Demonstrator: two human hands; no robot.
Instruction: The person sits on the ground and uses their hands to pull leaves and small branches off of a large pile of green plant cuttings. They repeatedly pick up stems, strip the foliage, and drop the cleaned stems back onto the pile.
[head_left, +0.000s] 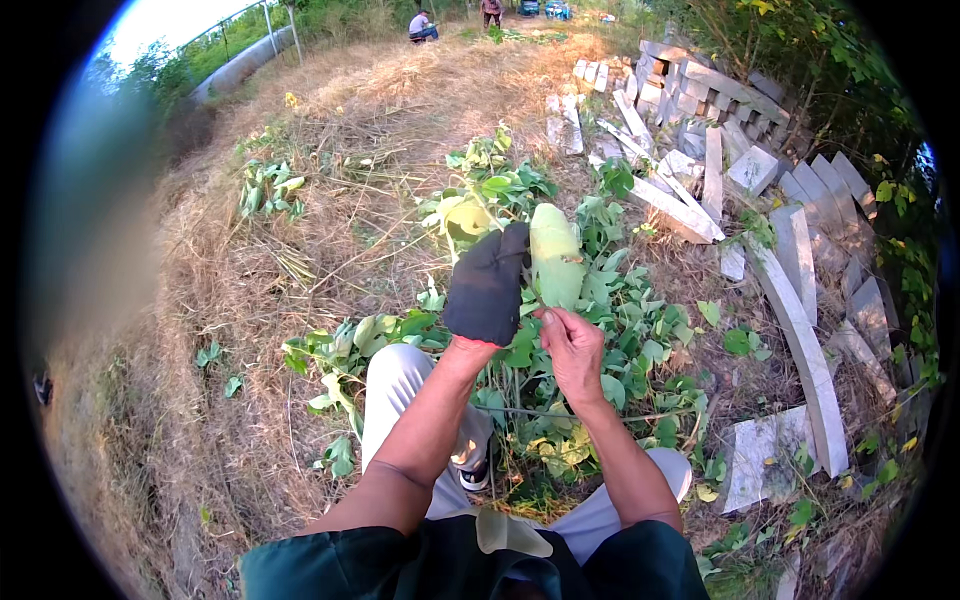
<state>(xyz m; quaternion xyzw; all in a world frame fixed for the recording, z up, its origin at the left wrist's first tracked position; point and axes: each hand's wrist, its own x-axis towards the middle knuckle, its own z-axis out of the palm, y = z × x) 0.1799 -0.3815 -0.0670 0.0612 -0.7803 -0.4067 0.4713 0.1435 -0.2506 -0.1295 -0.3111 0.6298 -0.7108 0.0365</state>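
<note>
My left hand (487, 289), in a black glove with a red cuff edge, is closed around a leafy stem (489, 211). A pale yellow-green leaf (463, 217) shows just beyond its knuckles. Bare, my right hand (574, 349) pinches the lower end of a large light-green leaf (556, 259) between thumb and forefinger. That leaf stands upright beside the glove and has a small brown blemish at its right edge. Beneath both hands spreads a heap of cut green leafy vines (630, 337), lying between and ahead of my knees.
Dry grass (225, 285) covers the ground. Concrete posts (802, 360) and blocks (754, 171) lie scattered at the right, with a stacked pile (697, 90) behind. Far ahead, one person (423, 27) sits and another (492, 11) stands. A thin stick (592, 414) crosses the vines.
</note>
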